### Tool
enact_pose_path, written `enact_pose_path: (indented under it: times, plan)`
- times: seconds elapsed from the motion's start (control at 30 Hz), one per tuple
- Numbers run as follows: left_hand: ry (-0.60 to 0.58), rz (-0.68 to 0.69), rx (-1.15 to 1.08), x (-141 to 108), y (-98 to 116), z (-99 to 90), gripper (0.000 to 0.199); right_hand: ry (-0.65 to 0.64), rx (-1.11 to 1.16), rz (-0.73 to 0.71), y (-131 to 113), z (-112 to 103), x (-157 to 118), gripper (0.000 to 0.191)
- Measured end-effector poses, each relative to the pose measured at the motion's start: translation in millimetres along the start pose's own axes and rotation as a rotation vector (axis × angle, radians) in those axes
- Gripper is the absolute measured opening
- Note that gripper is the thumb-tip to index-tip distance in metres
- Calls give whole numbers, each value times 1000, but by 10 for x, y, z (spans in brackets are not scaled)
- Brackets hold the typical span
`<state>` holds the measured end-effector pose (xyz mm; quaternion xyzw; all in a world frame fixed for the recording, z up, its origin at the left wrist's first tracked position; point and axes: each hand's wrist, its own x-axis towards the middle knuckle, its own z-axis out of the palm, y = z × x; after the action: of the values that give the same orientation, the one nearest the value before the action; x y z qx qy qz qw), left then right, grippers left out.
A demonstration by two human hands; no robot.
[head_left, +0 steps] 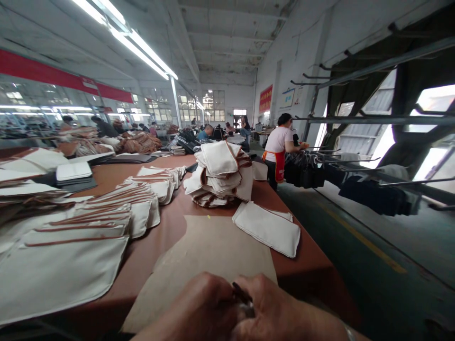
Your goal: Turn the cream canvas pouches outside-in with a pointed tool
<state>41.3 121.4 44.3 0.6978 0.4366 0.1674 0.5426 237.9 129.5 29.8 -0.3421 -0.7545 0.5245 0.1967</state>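
My left hand (202, 308) and my right hand (266, 308) are close together at the bottom middle, both with curled fingers. Between them shows a small dark and pale item, blurred and partly hidden, too unclear to name. Beneath and beyond the hands lies a flat tan sheet (216, 246) on the brown-covered table (170, 227). A white fabric piece (268, 227) rests partly over the sheet's right edge. Behind the sheet stands a tall pile of folded white pieces with brown trim (220, 163).
Rows of overlapping white pieces (78, 260) cover the table's left side. Brown bundles (138, 144) lie farther back. The table's right edge borders a green floor (341, 255). Metal racks (377, 121) and a person in a red apron (279, 147) are at the right.
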Motion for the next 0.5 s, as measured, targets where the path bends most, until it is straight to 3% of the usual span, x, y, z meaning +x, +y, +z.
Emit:
enact_pose_path:
  times: [0.13,0.23,0.3,0.4,0.5]
  plan:
    - [-158,-41,-246,-107,-150,-179,50,49,250,22,40,65,-32,21]
    - [-125,1,-415,-172,-259,-239,49,139,408,-44,46,31,-86,31]
    - [-107,29,-501,-218,-225,-228,46,139,454,-134,35,13,-123,35]
    - [-53,45,-402,-280,-76,-175,40,101,423,-191,61,-11,-176,37]
    - [3,-4,-221,-287,22,-92,42,77,295,-83,104,-54,-235,28]
